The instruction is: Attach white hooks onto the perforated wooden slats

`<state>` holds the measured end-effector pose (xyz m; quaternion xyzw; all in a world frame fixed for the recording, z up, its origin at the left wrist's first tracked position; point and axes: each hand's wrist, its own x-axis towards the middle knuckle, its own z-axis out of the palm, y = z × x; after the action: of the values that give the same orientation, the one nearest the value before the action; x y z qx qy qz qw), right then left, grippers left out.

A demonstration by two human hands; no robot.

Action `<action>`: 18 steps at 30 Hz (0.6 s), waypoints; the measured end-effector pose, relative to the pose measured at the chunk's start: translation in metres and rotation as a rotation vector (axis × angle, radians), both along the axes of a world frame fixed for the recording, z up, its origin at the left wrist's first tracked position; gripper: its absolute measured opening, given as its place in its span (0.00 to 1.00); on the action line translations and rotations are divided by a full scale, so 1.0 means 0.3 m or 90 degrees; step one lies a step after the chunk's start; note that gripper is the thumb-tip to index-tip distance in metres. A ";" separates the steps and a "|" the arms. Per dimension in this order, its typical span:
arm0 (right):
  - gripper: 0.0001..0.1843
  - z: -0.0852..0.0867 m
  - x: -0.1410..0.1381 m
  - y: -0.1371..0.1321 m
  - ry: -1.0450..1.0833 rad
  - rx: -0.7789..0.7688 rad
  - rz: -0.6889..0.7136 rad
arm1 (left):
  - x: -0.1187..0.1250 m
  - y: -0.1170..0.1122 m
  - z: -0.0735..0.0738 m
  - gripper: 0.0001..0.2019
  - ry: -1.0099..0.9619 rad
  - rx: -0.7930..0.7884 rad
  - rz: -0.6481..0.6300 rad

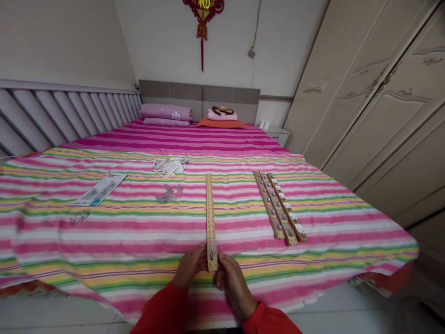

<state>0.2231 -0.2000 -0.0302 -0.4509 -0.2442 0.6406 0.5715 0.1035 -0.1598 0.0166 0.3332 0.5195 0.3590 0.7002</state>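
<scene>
Because the perforated strip (pixel 210 211) lies lengthwise on the striped cloth (pixel 121 246), the left hand (pixel 189 266) and right hand (pixel 233 283) flank its near end, apparently steadying it, whether clamped cannot be told; three hardware-bearing strips (pixel 277 206) sit right of it, seemingly grouped for order

Our left hand (pixel 189 267) and right hand (pixel 233 279) flank the near end of a long, flat tan strip (pixel 210 208) with rows of holes; three brown strips (pixel 276 204) bearing metal fittings (pixel 279 227) lie right of it on striped pink-yellow-green cloth (pixel 139 241).
</scene>
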 end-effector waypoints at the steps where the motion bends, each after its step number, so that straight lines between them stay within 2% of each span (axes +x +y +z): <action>1: 0.27 0.005 -0.001 -0.002 0.006 -0.004 0.013 | -0.001 0.010 0.011 0.27 -0.011 -0.012 -0.023; 4: 0.25 0.023 -0.002 -0.007 0.019 -0.004 0.047 | 0.008 0.033 0.029 0.27 -0.013 -0.044 -0.071; 8: 0.24 0.028 -0.003 -0.004 0.033 0.005 0.065 | 0.035 0.051 0.018 0.28 0.002 -0.053 -0.091; 14: 0.20 0.007 -0.012 0.006 0.038 0.016 0.061 | 0.058 0.075 -0.062 0.28 0.055 -0.020 -0.080; 18: 0.18 -0.005 -0.020 0.009 0.037 0.023 0.048 | 0.060 0.095 -0.119 0.30 0.049 -0.007 -0.098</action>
<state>0.2171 -0.1973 -0.0316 -0.4121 -0.2557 0.6704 0.5615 0.1216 -0.1313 -0.0192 0.3814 0.5209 0.2883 0.7072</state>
